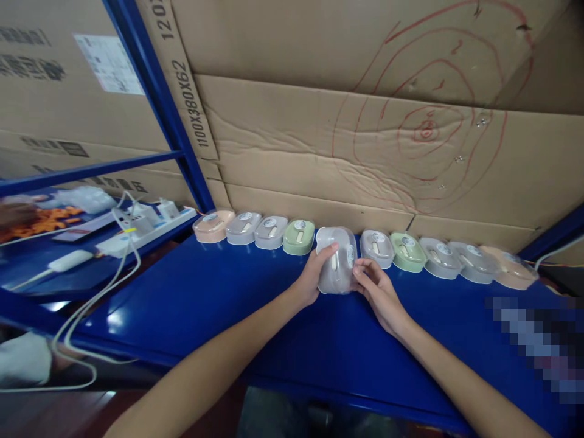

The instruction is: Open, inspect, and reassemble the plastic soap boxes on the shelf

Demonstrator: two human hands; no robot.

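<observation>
Held up above the blue tabletop is a grey lidded plastic box (338, 277) with a clear top, a round label and a pale narrow piece on it. My left hand (314, 274) grips its left side, thumb over the lid. At the right edge of the same box, near the label, the bent fingers of my right hand (376, 289) are closed on it. Similar boxes stand in a row behind: to the left a green box (298, 238), two grey-lilac ones and a peach box (213, 227); to the right a grey-lilac box (376, 248), a green box (409, 252) and several more.
A cardboard wall (274, 140) with red drawn rings rises behind the row. On the left, a blue frame post (155, 79) parts off another shelf with a power strip (173, 218), hanging white cables (93, 298) and orange pieces (50, 220) near another person's hand (18, 214).
</observation>
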